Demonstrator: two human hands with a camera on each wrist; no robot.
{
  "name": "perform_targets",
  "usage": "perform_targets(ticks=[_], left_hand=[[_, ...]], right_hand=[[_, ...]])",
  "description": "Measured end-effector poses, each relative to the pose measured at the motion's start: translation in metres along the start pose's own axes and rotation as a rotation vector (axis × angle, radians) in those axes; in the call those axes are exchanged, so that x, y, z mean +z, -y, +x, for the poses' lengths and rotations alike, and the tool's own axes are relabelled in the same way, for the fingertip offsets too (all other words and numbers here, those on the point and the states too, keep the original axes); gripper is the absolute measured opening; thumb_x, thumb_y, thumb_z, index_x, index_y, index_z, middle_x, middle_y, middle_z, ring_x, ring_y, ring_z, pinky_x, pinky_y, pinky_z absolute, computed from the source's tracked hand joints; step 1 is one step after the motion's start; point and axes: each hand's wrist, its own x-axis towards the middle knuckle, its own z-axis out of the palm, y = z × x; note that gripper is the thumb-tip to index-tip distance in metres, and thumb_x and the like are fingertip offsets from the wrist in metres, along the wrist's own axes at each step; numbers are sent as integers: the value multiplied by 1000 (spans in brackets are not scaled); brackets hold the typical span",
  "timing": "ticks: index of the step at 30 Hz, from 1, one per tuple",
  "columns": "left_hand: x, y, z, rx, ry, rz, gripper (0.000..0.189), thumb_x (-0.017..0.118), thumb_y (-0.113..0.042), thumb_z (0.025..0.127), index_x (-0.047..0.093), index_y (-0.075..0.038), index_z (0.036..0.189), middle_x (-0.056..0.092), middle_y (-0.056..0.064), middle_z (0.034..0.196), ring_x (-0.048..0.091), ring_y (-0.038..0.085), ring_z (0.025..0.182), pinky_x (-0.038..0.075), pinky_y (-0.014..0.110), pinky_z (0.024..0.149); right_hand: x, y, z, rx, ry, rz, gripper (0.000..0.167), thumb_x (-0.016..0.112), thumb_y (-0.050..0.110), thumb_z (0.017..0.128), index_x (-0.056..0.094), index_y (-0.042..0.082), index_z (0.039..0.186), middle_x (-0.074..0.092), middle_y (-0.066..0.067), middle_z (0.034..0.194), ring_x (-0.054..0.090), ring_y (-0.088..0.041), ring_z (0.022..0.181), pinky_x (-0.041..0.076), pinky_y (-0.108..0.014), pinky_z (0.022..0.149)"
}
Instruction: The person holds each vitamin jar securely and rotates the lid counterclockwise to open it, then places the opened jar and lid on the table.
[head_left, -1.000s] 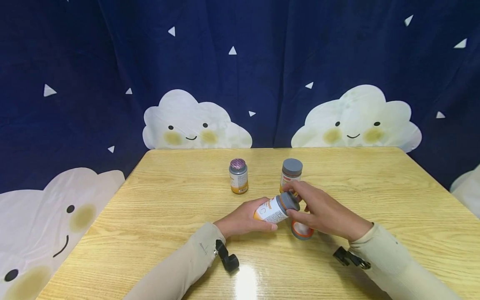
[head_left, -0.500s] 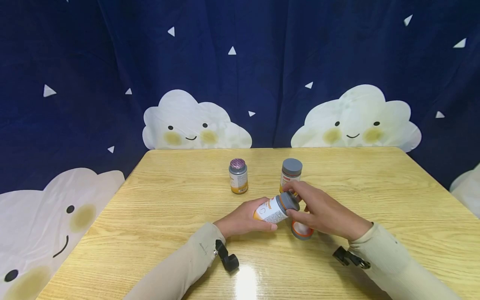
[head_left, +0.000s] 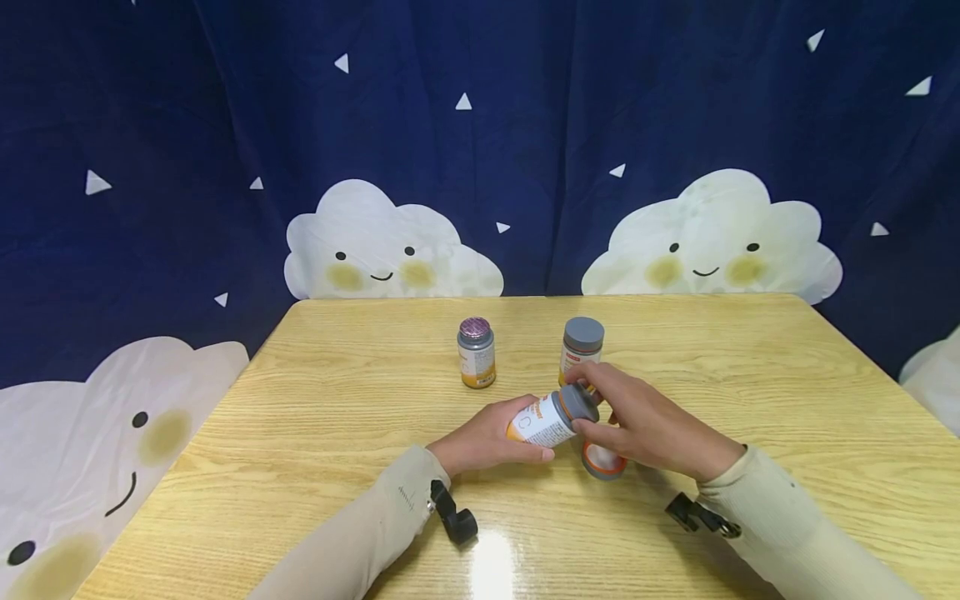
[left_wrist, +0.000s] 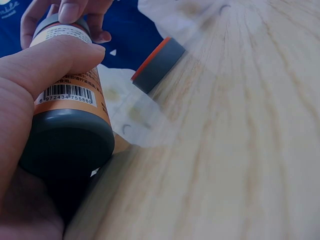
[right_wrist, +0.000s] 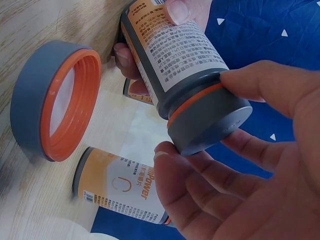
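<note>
My left hand [head_left: 491,437] grips the body of a pill bottle [head_left: 543,420] with a white and orange label, tilted so its capped end points right. My right hand [head_left: 645,421] pinches that bottle's grey cap [right_wrist: 210,120] between thumb and fingers. An orange ring shows between cap and bottle neck in the right wrist view. Below the right hand a loose grey cap [head_left: 600,467] lies on the table, its orange threaded inside [right_wrist: 75,105] showing. In the left wrist view the held bottle's dark base [left_wrist: 67,142] faces the camera.
A bottle with a purple foil seal [head_left: 476,354] and no cap stands farther back on the wooden table [head_left: 360,375]. Behind the right hand stands another grey-capped bottle [head_left: 583,337]. A dark blue curtain [head_left: 525,125] with clouds hangs beyond the table's far edge.
</note>
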Motion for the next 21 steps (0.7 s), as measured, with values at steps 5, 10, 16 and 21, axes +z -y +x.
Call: perform_targets(ticks=[5, 10, 16, 21], left_hand=[[0, 0, 0, 4, 0, -2, 44, 76, -32, 81, 56, -22, 119, 64, -2, 96, 61, 13, 82, 51, 28, 71], [0, 0, 0, 5, 1, -2, 43, 76, -32, 81, 56, -22, 119, 64, -2, 96, 61, 12, 82, 51, 28, 71], [0, 0, 0, 2, 1, -9, 43, 76, -32, 81, 57, -21, 118, 63, -2, 96, 61, 12, 82, 51, 28, 71], [1, 0, 0, 1, -3, -11, 43, 77, -32, 81, 57, -22, 117, 64, -2, 96, 61, 13, 83, 51, 28, 71]], right_hand=[[0, -1, 0, -3, 0, 3, 45, 72, 19, 87, 47, 26, 124, 56, 8, 108, 58, -10, 90, 51, -28, 65], [0, -1, -1, -9, 0, 16, 45, 71, 18, 87, 47, 27, 124, 56, 9, 108, 58, -10, 91, 51, -26, 65], [1, -1, 0, -14, 0, 11, 44, 71, 18, 87, 47, 25, 124, 56, 8, 108, 58, -11, 90, 50, -25, 64], [1, -1, 0, -8, 3, 19, 44, 70, 17, 88, 47, 25, 124, 56, 7, 108, 58, -11, 90, 51, -26, 64]])
